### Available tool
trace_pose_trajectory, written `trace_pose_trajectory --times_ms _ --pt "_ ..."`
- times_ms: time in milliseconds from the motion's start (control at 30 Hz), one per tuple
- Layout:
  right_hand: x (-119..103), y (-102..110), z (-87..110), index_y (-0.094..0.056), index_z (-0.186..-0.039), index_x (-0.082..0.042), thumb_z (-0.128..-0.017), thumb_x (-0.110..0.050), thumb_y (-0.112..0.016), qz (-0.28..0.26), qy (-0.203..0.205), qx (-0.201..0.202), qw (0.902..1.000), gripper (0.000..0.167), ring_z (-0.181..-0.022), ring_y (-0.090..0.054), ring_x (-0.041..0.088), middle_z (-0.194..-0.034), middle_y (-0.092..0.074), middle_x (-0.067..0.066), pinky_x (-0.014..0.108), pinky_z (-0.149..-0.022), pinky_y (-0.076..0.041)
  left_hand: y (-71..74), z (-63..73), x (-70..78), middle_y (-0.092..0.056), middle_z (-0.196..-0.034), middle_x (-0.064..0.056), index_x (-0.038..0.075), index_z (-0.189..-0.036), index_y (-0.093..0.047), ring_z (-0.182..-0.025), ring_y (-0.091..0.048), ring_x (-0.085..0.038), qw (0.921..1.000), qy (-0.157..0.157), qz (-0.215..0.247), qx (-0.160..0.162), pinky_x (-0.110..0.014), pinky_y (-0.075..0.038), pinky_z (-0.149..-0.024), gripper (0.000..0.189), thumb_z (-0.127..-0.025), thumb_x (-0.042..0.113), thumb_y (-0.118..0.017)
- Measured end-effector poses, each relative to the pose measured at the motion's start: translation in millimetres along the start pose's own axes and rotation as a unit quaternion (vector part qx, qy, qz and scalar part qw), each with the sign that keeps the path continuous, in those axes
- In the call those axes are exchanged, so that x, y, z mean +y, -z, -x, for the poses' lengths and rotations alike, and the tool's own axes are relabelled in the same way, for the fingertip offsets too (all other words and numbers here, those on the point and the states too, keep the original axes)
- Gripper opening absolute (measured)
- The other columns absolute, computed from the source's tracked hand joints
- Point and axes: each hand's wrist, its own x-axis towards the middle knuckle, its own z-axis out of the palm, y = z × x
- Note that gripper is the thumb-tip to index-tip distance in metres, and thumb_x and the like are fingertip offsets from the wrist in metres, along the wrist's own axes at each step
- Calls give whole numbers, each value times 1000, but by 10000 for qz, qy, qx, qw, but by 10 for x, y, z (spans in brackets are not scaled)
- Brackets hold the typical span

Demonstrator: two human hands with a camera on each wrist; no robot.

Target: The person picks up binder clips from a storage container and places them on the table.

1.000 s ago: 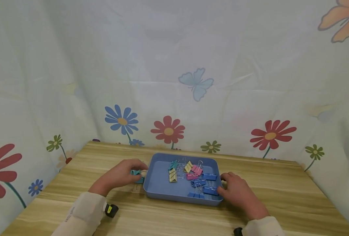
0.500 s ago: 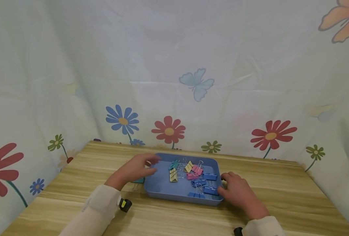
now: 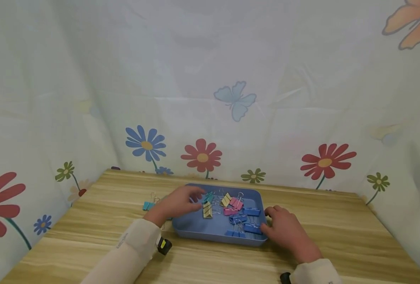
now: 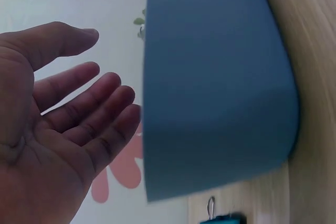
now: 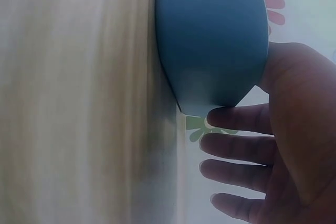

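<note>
My left hand reaches over the left side of a blue tray, thumb and fingers loosely spread with nothing held. In the left wrist view the palm is bare and the fingers lie near the tray's rim. Inside the tray, a teal binder clip and a yellow binder clip lie closest to those fingertips. My right hand holds the tray's right edge. Its thumb passes behind the tray wall in the right wrist view, with the index finger at the outer side.
Pink binder clips, another yellow clip and several blue binder clips fill the tray's right part. A teal clip lies on the wooden table left of the tray, partly behind the left forearm. A flower-printed curtain hangs behind.
My left hand has moved right, from the teal clips beside the tray to over the tray's left part. Its fingers have opened. The right hand has stayed at the tray's edge.
</note>
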Motion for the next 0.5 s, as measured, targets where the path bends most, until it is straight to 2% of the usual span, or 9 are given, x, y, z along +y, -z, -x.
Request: trace_pose_trajectory --times_ms 267,500 --pt "-15 15 -16 -64 -111 -5 -83 -34 -65 39 -78 -169 9998 40 -92 -60 25 -102 -62 9 53 -86 -49 -114 -98 68 -67 -114 -7 16 -129 -60 -101 -62 -16 9996 243 71 -121 -35 -56 -84 42 -89 27 -68" --pt "-28 25 -16 -64 -111 -5 -83 -33 -65 12 -75 -175 9998 39 -88 -59 22 -99 -62 7 48 -81 -51 -179 -164 99 -66 -120 -8 14 -132 -58 -109 -61 -22 9993 237 64 -295 -41 -54 -90 48 -88 29 -69"
